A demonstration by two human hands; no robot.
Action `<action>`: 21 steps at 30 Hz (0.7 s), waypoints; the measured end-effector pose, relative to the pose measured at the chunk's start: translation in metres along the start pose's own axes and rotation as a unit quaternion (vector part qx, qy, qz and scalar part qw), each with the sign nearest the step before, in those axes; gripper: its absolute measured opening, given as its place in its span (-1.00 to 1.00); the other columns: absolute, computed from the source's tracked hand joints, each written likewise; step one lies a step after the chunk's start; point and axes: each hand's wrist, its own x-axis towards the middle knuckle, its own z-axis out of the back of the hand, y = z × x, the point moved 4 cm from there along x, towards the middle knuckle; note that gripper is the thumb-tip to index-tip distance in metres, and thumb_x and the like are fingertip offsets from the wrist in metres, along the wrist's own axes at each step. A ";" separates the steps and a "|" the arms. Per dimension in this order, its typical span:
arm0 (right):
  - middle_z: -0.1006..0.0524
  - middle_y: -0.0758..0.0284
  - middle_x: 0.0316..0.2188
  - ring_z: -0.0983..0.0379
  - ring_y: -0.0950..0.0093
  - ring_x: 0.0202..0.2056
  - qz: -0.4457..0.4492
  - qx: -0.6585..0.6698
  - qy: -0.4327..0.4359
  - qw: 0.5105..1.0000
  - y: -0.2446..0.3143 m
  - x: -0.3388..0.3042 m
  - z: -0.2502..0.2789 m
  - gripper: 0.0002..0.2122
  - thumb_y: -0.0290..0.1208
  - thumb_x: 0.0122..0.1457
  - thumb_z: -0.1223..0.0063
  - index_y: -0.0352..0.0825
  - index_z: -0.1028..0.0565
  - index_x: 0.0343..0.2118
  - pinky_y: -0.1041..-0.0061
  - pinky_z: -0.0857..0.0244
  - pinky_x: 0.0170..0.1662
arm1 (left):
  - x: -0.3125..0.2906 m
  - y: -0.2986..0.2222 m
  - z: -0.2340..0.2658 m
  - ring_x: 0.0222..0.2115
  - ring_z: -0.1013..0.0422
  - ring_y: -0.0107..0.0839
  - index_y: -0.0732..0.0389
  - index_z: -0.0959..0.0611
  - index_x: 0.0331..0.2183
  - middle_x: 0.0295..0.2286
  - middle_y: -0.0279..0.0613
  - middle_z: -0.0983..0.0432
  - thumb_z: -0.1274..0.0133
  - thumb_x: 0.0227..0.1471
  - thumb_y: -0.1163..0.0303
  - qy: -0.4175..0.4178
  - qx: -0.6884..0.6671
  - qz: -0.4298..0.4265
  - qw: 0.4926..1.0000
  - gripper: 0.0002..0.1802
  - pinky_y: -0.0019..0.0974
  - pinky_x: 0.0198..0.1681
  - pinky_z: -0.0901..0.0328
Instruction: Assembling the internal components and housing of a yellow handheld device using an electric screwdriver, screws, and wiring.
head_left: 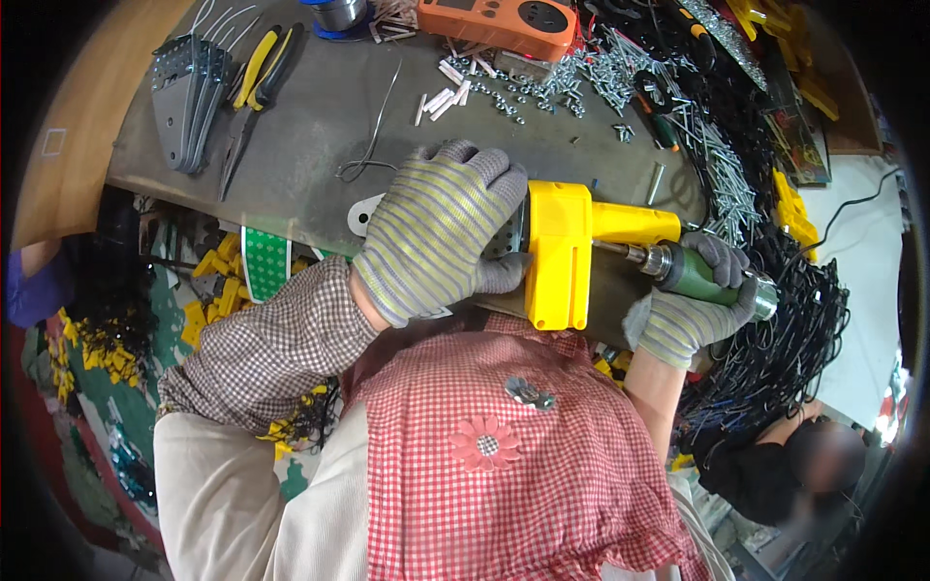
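Observation:
My left hand, in a striped grey and yellow glove, is closed over a grey metal plate whose rounded, holed end sticks out to the left. A yellow plastic housing with a stub handle sits against the plate's right end, by my left thumb. My gloved right hand grips a green power screwdriver. Its bit points left and reaches the housing's right side just below the handle; whether it sits on a screw I cannot make out.
Grey metal plates with white wires and yellow-handled pliers lie at the far left. An orange meter-like device, white tubes and loose screws lie at the back. Black cables hang at right; a person is beyond.

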 end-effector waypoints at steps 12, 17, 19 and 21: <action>-0.39 0.36 -0.30 -0.39 0.44 -0.27 -0.050 -0.229 -0.055 0.971 0.033 0.018 -0.028 -0.61 -0.25 0.27 -0.15 -0.29 -0.44 0.10 0.24 -0.37 0.09 | -0.004 0.011 0.003 0.02 -0.43 0.07 0.26 -0.58 0.14 -0.01 0.01 -0.51 -0.45 -0.31 0.07 0.028 -0.022 0.047 0.998 -0.06 0.13 0.13 -0.33; -0.54 0.10 -0.04 -0.59 0.11 -0.13 0.056 -0.772 -0.005 0.633 0.074 0.039 -0.050 -0.35 -0.39 0.20 -0.16 -0.20 -0.30 0.39 0.02 -0.52 0.01 | -0.011 0.015 0.034 0.04 -0.42 0.14 0.20 -0.56 0.16 0.02 0.02 -0.49 -0.43 -0.16 0.02 -0.051 -0.053 0.046 0.996 -0.13 0.14 0.15 -0.33; -0.60 0.04 0.06 -0.61 0.03 -0.01 0.157 -0.956 0.121 0.217 0.065 0.049 -0.043 -0.28 -0.43 0.19 -0.16 -0.05 -0.26 0.45 0.12 -0.48 0.11 | -0.028 0.039 0.060 0.00 -0.46 0.14 0.20 -0.61 0.07 -0.05 0.05 -0.54 -0.39 -0.02 0.09 -0.114 0.045 0.098 0.988 -0.32 0.14 0.12 -0.36; -0.60 0.05 0.11 -0.57 0.07 0.12 0.146 -0.961 0.112 0.205 0.071 0.051 -0.033 -0.26 -0.43 0.16 -0.24 0.00 -0.28 0.45 0.20 -0.44 0.18 | -0.045 0.068 0.098 -0.02 -0.48 0.11 0.25 -0.68 -0.07 -0.10 0.12 -0.57 -0.37 0.06 0.09 -0.195 0.299 0.181 0.916 -0.47 0.12 0.08 -0.39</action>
